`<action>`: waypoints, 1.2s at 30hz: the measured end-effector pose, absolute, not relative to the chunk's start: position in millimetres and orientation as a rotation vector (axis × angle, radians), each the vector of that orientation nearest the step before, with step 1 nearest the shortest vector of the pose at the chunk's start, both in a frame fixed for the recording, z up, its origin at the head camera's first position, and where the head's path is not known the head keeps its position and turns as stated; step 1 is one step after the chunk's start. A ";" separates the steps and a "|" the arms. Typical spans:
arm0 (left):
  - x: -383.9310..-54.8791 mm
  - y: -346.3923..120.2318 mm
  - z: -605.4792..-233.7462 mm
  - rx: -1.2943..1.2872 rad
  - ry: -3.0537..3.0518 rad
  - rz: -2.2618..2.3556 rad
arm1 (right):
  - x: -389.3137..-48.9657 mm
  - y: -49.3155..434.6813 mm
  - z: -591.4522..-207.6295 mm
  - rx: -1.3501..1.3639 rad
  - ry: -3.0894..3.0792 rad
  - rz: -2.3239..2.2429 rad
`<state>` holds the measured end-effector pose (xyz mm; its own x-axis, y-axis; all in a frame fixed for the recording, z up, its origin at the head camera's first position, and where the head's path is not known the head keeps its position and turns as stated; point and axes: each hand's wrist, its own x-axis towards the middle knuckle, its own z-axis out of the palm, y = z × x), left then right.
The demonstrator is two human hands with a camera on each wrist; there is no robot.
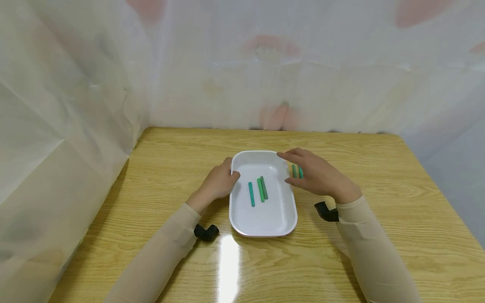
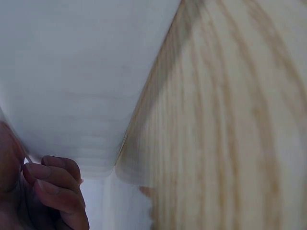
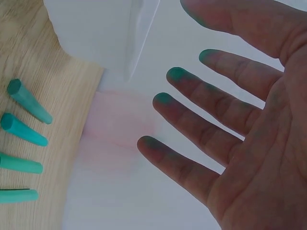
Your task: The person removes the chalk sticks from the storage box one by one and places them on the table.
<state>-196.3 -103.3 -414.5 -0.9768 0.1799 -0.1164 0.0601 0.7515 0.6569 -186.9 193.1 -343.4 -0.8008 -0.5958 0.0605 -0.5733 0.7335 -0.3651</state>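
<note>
A white rectangular tray (image 1: 263,227) stands on the table. Inside it lie three chalk sticks: a teal one (image 1: 251,194), a bright green one (image 1: 260,190) and a darker green one (image 1: 264,187) close beside it. My left hand (image 1: 216,183) grips the tray's left side, thumb over the rim and fingers outside against the wall. At the right rim, my right hand (image 1: 320,172) holds nothing, its fingers spread. Green stains cover its fingertips (image 3: 176,73). Several more green chalk sticks (image 3: 29,101) lie on the table right of the tray, partly hidden by this hand in the head view.
The wood-grain table (image 1: 178,155) meets a pale patterned sheet (image 1: 212,88) at its back and left edges. A black wrist camera (image 1: 206,232) sits by the left sleeve, another black camera (image 1: 326,211) by the right sleeve.
</note>
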 end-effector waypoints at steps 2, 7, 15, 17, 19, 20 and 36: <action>-196.3 -103.2 -414.0 0.194 2.777 1.031 | -186.3 192.1 -343.8 -0.980 2.869 -0.580; -196.0 -103.2 -413.0 0.197 2.775 1.028 | -184.4 189.0 -344.5 -1.004 2.862 -0.603; -196.2 -103.2 -413.0 0.194 2.765 1.039 | -181.7 183.7 -345.0 -1.011 2.852 -0.583; -196.1 -103.0 -413.1 0.192 2.765 1.041 | -181.4 182.3 -345.1 -1.023 2.853 -0.578; -195.9 -103.0 -413.3 0.190 2.767 1.043 | -181.4 181.2 -345.5 -1.041 2.857 -0.572; -196.0 -103.1 -413.3 0.191 2.767 1.043 | -181.4 180.7 -345.7 -1.051 2.859 -0.569; -196.3 -103.1 -414.0 0.197 2.769 1.047 | -177.7 172.5 -346.8 -1.090 2.819 -0.604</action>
